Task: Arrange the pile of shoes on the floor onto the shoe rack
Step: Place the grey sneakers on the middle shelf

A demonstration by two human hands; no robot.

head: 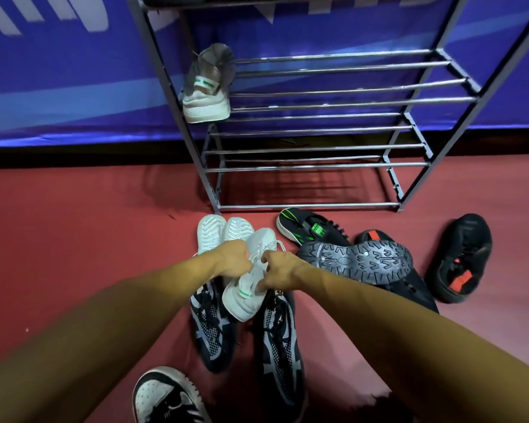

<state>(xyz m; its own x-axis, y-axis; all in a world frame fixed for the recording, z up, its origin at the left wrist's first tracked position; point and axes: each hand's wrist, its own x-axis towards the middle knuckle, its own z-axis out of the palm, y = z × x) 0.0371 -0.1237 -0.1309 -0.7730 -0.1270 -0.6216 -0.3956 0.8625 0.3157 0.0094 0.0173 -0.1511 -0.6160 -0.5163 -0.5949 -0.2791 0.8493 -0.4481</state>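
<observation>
Red floor (74, 227) lay underfoot; the left hand (234, 259) and right hand (280, 270) clenched round a white sneaker (242, 297), fingertips hidden; shoe rack (318, 147) cropped above

The left forearm (104, 325) and right forearm (409, 325) are bare along their whole visible length, as are the left hand (232, 259) and right hand (280, 268). Faint tendon lines run along the right forearm toward the wrist. A black-and-white low-top sneaker (165, 395) with a perforated white toe and black laces shows at the bottom edge; whether a foot wears it cannot be told.
</observation>
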